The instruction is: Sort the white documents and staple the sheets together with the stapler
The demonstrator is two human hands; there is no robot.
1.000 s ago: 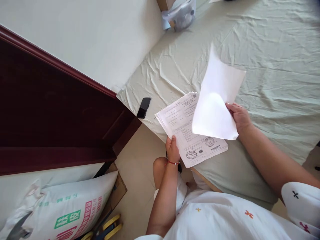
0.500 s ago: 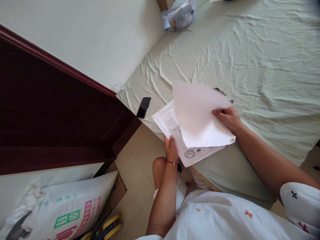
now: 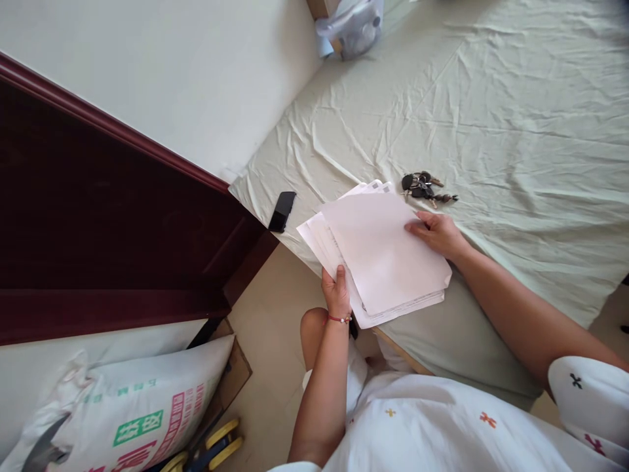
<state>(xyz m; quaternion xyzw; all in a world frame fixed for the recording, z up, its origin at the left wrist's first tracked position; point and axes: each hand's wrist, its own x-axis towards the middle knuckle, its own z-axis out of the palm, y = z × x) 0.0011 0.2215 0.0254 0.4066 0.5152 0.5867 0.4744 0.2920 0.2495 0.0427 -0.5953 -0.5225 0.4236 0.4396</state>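
A stack of paper sheets [image 3: 314, 239] lies fanned out over the near edge of the cloth-covered surface. My left hand [image 3: 337, 294] grips its lower left edge, thumb on top and fingers underneath. On top is a blank white sheet [image 3: 383, 255], slightly askew, hiding most of the print below. My right hand [image 3: 439, 235] pinches the right edge of this sheet between thumb and fingers. Just beyond the papers lies a bunch of keys [image 3: 423, 187], close to my right hand. A black phone [image 3: 282, 212] rests to the left of the stack.
Pale green cloth [image 3: 531, 131] covers the wide surface. At its far end stands a clear plastic bag [image 3: 356, 29] with things inside. Dark red wooden panelling [image 3: 108, 190] borders the left. On the floor are a white printed sack [image 3: 147, 393] and a yellow-rimmed wheel [image 3: 226, 446].
My right hand has lowered the blank sheet from a raised, tilted position onto the stack. The stamped page is now mostly covered, and the keys have come into view.
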